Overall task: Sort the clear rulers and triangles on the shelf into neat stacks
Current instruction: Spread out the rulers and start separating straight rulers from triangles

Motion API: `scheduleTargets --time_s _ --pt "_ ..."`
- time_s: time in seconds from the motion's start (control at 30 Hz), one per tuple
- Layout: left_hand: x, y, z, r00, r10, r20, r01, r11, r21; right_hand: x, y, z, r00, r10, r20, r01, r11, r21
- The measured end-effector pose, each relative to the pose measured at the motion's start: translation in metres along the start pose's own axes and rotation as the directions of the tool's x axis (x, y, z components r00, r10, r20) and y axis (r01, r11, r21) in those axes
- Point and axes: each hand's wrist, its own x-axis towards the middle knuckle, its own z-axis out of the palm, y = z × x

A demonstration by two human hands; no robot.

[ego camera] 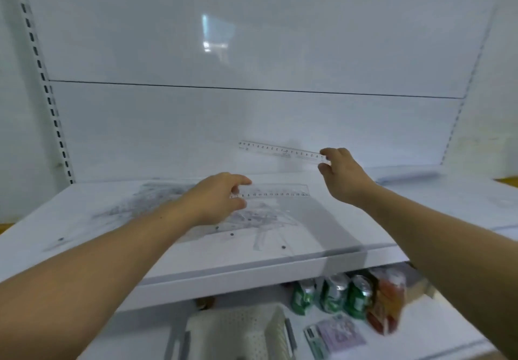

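My right hand (340, 174) pinches the right end of a clear ruler (280, 151) and holds it in the air above the back of the white shelf (350, 219). My left hand (221, 197) pinches the left end of a second clear ruler (277, 191) lying flat on the shelf. Under and around my left hand spreads a loose pile of clear rulers and triangles (252, 219), overlapping at many angles. More of that clear pile (157, 194) reaches toward the back left.
The shelf's white back panel rises behind, with slotted uprights (47, 90) at the left. Below the shelf's front edge stand green cans (333, 294), an orange packet (388, 301), a white perforated basket (238, 331) and a flat printed pack (336, 337).
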Motion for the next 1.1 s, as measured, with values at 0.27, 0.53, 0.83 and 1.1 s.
scheduleTargets --time_s 0.27,0.53,0.83,1.1 --pt "0.057 0.17 0.094 0.992 0.103 0.072 -0.096 0.991 -0.092 -0.065 0.172 -0.116 0.979 0.201 -0.038 -0.203 0.976 -0.077" --pt "0.106 0.272 0.156 0.984 0.16 0.08 -0.154 0.985 -0.075 -0.096 0.281 -0.177 0.952 0.3 -0.059 -0.305 0.948 -0.088" --pt "0.177 0.287 0.188 0.985 0.127 0.12 -0.12 0.991 -0.064 -0.021 0.35 -0.157 0.958 0.28 0.064 -0.274 0.958 -0.083" --pt "0.235 0.284 0.203 0.989 0.06 0.134 -0.053 0.997 -0.056 0.065 0.384 -0.12 0.955 0.134 0.264 -0.114 0.989 -0.093"
